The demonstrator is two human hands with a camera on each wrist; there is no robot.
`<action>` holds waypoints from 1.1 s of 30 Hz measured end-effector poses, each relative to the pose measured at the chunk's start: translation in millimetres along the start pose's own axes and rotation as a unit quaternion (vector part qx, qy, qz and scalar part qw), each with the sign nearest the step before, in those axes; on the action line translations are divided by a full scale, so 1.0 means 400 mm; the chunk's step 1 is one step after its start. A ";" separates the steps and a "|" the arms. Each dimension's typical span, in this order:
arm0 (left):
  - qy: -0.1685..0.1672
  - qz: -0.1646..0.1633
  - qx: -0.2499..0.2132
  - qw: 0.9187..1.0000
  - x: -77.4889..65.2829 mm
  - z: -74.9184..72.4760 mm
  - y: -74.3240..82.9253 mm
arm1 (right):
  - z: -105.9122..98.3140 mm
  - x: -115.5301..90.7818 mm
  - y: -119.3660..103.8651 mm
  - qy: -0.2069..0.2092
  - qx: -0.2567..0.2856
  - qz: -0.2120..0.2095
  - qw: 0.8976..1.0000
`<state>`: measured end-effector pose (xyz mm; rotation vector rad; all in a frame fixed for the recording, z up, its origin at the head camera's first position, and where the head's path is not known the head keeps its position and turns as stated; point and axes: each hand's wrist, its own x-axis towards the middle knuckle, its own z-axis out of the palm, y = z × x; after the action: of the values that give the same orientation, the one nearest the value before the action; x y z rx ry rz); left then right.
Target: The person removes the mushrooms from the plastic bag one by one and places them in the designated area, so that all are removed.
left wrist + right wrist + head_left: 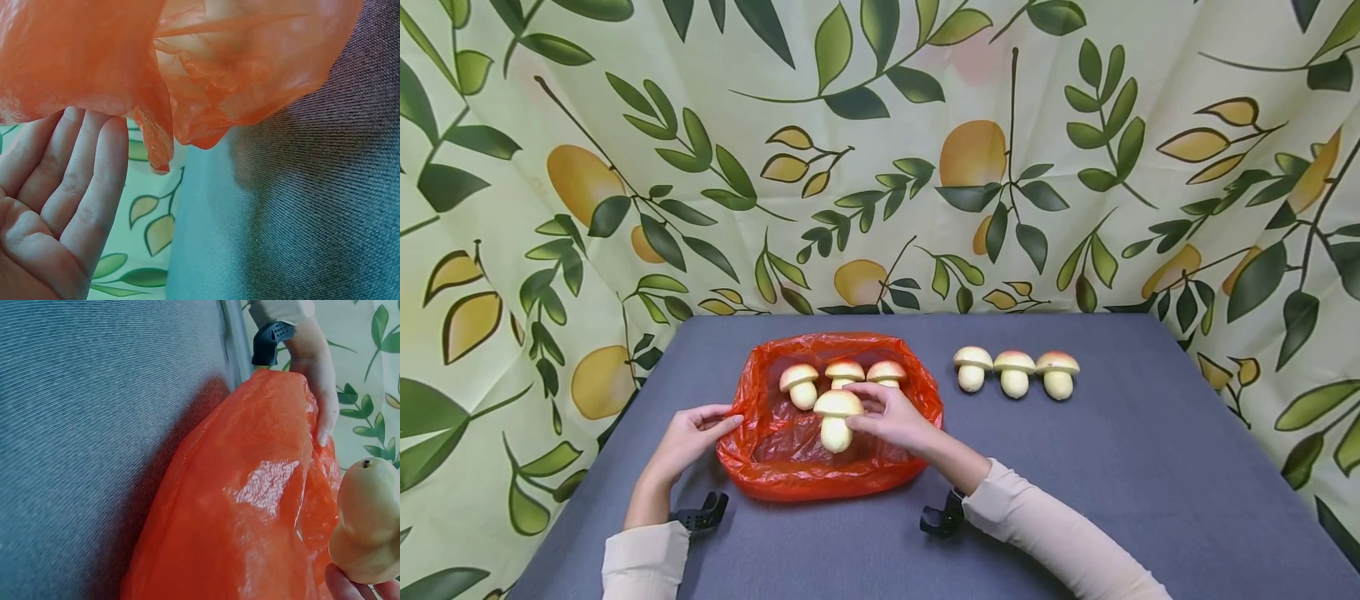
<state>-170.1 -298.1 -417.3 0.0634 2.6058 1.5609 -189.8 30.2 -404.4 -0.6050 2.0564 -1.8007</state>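
Above the table [1150, 483], a mushroom [836, 417] seems pinched between the right fingers [874, 391].

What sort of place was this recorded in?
Probably a makeshift recording spot, perhaps indoors: a leaf-print cloth hangs behind a grey-blue table, with black wrist devices in view.

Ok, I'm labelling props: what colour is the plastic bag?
The plastic bag is red, clearest in the head view.

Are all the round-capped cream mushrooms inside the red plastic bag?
No, three round-capped cream mushrooms are on the grey table beside the red plastic bag.
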 end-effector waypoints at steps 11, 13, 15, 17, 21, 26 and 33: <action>-0.002 0.004 0.003 1.000 -0.001 -0.002 -0.002 | -0.027 -0.024 -0.005 -0.007 -0.019 -0.002 1.000; -0.001 0.002 0.004 1.000 -0.001 -0.002 -0.002 | -0.033 -0.027 -0.007 -0.007 -0.017 -0.002 1.000; 0.000 0.002 0.004 1.000 -0.001 -0.001 -0.002 | -0.039 -0.031 -0.009 -0.008 -0.017 -0.005 1.000; 0.001 0.003 0.005 1.000 0.000 -0.001 -0.003 | -0.045 -0.034 -0.011 -0.007 -0.018 -0.013 1.000; 0.002 0.007 0.002 1.000 0.001 0.001 -0.003 | -0.058 -0.042 -0.016 -0.008 -0.018 -0.024 1.000; 0.000 0.006 0.002 1.000 0.002 -0.001 -0.003 | -0.073 -0.050 -0.019 -0.006 -0.010 -0.022 1.000; -0.004 0.009 0.002 1.000 -0.001 -0.001 -0.002 | -0.089 -0.064 -0.015 -0.007 0.010 -0.023 1.000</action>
<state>-169.9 -298.9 -418.1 0.0931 2.6092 1.5582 -185.6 73.0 -394.3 -0.6616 2.0281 -1.8362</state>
